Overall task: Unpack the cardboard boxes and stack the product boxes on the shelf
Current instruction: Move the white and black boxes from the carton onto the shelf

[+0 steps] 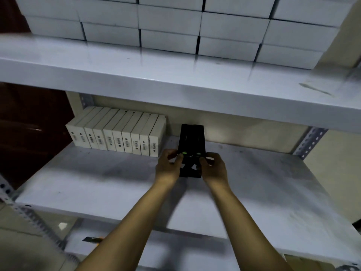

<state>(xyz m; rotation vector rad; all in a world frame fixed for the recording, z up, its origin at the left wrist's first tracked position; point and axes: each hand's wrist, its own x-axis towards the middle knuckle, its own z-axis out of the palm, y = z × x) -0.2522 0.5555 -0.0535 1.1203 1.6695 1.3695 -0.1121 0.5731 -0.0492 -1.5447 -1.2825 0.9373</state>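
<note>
Gripping black product boxes [192,140] from both sides — left hand [169,166] and right hand [214,166], fingers curled on near end — upright on middle shelf [97,182], just right of white box row [119,133].

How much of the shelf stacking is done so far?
Done: a row of white boxes stands on the middle shelf, and more white boxes fill the top shelf. In hand: both the left hand and right hand hold black boxes. Left: unknown, no cartons in view.
</note>
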